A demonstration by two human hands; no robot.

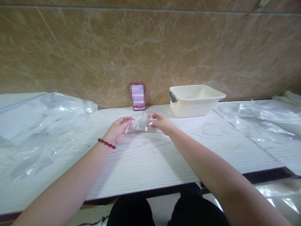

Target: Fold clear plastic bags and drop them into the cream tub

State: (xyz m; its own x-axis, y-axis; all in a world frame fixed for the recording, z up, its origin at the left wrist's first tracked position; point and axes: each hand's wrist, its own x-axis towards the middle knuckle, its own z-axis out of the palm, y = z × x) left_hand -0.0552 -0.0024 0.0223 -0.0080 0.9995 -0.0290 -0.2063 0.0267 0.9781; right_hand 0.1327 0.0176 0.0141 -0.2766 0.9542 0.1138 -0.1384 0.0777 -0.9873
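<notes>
A small clear plastic bag [140,121] is stretched between my two hands, just above the white wood-grain table [141,163]. My left hand [118,128], with a dark red bead bracelet [107,143] at the wrist, pinches the bag's left end. At the opposite end, my right hand [161,122] grips it between thumb and fingers. Light glints off the creased plastic, and I cannot make out whether anything lies inside. Right behind the bag, a phone [138,96] in a red case leans upright against the wall.
To the right of the phone stands a cream plastic tub [188,106] with a grey handle. Large clear plastic bags [63,110] spread over the table's left side, and more clear plastic sheeting [265,121] lies at the right. A brown marbled wall [141,47] borders the back.
</notes>
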